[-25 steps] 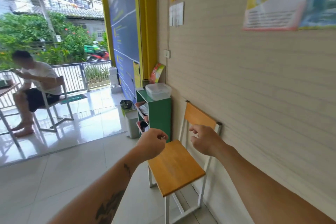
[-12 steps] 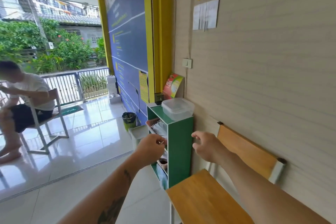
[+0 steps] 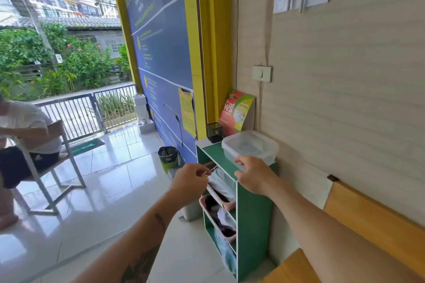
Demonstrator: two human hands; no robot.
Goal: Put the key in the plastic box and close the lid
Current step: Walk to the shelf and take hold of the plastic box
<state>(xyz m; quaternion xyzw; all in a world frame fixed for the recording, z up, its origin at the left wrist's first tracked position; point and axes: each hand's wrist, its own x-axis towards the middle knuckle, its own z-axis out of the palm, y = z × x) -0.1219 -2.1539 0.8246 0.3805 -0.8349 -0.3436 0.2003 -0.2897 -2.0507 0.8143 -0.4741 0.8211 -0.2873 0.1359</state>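
A clear plastic box (image 3: pixel 249 146) with its lid on stands on top of a green shelf unit (image 3: pixel 253 213) against the wall. My left hand (image 3: pixel 189 182) is closed, and a small metal key (image 3: pixel 204 173) peeks out between its fingertips, left of the shelf's front corner. My right hand (image 3: pixel 251 174) hovers just in front of the box's near edge, fingers spread and holding nothing; I cannot tell whether it touches the box.
Pink baskets (image 3: pixel 218 197) of cloth fill the shelves. A dark pen cup (image 3: pixel 214 132) and a red-green sign (image 3: pixel 236 112) stand behind the box. A wooden chair (image 3: pixel 368 225) is at lower right, a bin (image 3: pixel 168 158) on the floor, a seated person (image 3: pixel 25 140) at left.
I have come closer to the shelf, so the box looms larger. Both hands have risen toward it, and my right hand has reached the box's front edge.
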